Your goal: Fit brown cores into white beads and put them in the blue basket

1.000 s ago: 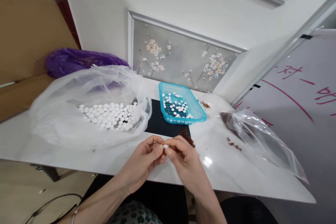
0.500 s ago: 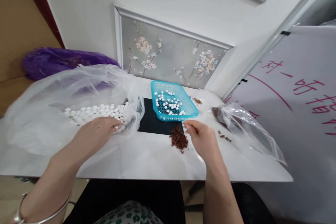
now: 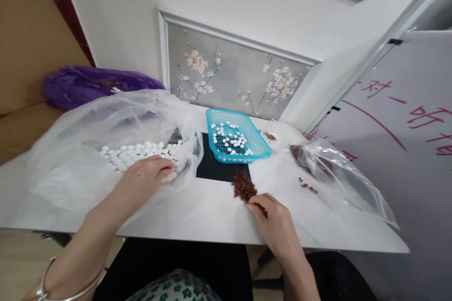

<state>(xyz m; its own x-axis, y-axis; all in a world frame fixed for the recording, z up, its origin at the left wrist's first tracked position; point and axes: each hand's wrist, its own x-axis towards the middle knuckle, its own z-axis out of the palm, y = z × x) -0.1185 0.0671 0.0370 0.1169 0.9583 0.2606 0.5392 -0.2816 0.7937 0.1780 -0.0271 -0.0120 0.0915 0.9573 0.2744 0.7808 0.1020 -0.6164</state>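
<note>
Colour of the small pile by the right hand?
The pile by the right hand is reddish-brown; it shows best in the current head view.

The head view looks forward and down across the table [image 3: 197,211], seemingly from close by

Both forearms [image 3: 100,223] stretch forward; the left grip [image 3: 144,176] faces palm-down, fingers [image 3: 164,164] curled; the right grip [image 3: 271,218] holds thumb [image 3: 257,211] near forefinger [image 3: 260,199].

"Is anything in the left hand [image 3: 148,175], towards the table's [image 3: 197,216] left edge?"
"Its back hides that from here. In the right hand [image 3: 271,216], near the front edge, it's too small to tell."
</note>
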